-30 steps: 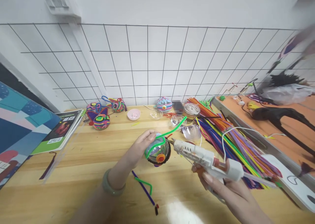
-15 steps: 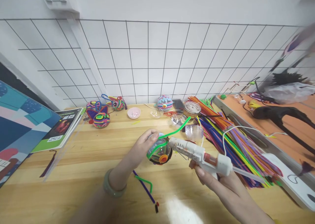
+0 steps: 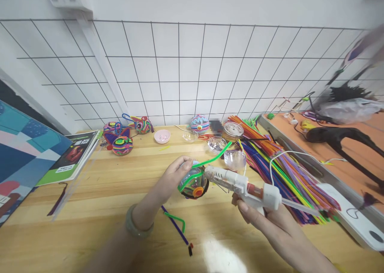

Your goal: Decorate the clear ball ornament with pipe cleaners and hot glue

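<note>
My left hand (image 3: 176, 176) is closed around a clear plastic ball (image 3: 196, 175) above the table, its far fingers hidden behind the ball. An orange round piece (image 3: 198, 191) sits on the ball's near side, with a dark edging. A bent green pipe cleaner (image 3: 212, 159) runs over the ball, one end sticking out to the upper right. My right hand (image 3: 264, 217) grips a white hot glue gun (image 3: 234, 181), whose nozzle meets the ball's right side; a clear glue stick (image 3: 300, 207) projects from its back. Below lie purple (image 3: 177, 227) and green (image 3: 183, 224) pipe cleaner pieces.
Colourful pipe cleaners (image 3: 279, 165) are heaped at right beside a white power strip (image 3: 351, 217). Along the wall stand decorated balls (image 3: 199, 124), a pink dish (image 3: 162, 136) and clear plastic half-shells (image 3: 235, 159). A magazine (image 3: 72, 157) lies left. The glue gun's cord (image 3: 271, 169) loops rightward.
The view has shifted very slightly. Both hands keep their holds, with the glue gun's nozzle still against the ball.
</note>
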A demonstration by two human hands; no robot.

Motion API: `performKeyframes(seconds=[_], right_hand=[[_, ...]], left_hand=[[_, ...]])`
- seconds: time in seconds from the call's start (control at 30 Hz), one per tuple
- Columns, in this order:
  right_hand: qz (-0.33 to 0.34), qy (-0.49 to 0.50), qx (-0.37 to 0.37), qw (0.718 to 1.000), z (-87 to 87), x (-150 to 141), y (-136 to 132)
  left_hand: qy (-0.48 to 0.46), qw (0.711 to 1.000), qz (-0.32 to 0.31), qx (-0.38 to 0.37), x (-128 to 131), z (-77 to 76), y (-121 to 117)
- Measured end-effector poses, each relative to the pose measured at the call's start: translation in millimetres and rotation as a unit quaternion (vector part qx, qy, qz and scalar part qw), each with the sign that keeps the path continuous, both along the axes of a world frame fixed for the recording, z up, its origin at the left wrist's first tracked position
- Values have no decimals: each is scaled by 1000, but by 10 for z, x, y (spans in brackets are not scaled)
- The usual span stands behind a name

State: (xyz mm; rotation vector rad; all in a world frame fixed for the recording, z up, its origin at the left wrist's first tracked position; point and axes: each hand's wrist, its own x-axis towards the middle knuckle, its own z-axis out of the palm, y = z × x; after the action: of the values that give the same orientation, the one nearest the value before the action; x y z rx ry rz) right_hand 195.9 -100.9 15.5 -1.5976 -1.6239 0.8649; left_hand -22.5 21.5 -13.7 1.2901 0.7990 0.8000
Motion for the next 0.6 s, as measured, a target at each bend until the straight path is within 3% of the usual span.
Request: performKeyframes(seconds=[0.6], right_hand=[[-9,8,-1,1000,30,-11,6]], left_hand=[[0,1000,8,-6,9,20,0]])
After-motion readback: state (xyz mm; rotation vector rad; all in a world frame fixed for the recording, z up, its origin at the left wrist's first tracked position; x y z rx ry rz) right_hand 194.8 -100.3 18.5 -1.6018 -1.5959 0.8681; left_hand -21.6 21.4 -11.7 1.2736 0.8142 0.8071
